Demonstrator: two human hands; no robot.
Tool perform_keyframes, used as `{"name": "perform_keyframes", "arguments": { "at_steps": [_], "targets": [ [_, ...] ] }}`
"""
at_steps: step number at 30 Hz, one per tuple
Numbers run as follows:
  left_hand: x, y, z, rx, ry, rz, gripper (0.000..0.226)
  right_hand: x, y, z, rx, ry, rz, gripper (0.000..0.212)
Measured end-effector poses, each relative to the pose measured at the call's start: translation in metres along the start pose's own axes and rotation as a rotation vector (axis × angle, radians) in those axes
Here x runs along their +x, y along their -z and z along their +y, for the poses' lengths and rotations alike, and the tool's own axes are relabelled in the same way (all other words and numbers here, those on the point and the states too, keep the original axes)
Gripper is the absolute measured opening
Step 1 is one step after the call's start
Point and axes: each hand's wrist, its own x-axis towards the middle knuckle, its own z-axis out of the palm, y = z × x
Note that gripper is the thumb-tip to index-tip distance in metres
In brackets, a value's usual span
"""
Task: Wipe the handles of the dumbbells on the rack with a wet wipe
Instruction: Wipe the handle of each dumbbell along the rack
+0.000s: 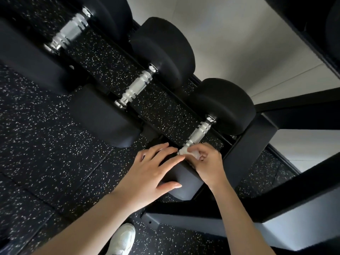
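Risk imo: crumpled white wet wipe (184,151) snagging on the ridged chrome dumbbell handle (199,132), lower centre, where the right hand (207,162) pinches it. Left hand (150,170) lies flat on its black head (184,179).

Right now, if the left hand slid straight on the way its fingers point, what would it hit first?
Probably the wipe, which the right hand pinches at the near end of the handle; the left hand has its fingertips almost at it, though depth is unclear.
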Motion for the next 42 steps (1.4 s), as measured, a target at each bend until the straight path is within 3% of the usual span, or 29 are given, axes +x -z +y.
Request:
{"name": "perform_keyframes", "arguments": {
  "at_steps": [5, 11, 19, 28, 42],
  "targets": [
    [0.001, 0.002, -0.002, -0.022, -0.002, 0.009, 0.059, 0.006, 0.002, -0.008, -0.128, 0.091, -0.057, 0.014],
    [-0.002, 0.0, -0.006, -0.098, 0.045, 0.043, 0.062, 0.024, -0.002, -0.025, -0.483, 0.232, -0.201, 0.012],
    [0.0, -0.005, -0.014, -0.262, 0.171, 0.069, 0.073, 0.023, -0.003, -0.033, -0.586, 0.166, -0.21, 0.013],
    [0.004, -0.006, -0.019, -0.293, 0.17, 0.083, 0.076, 0.033, -0.008, -0.049, -0.725, 0.058, -0.278, 0.016],
    [0.003, -0.006, -0.022, -0.322, 0.169, 0.093, 0.077, 0.058, -0.001, -0.06, -0.859, 0.014, -0.206, 0.013]
  ]
}}
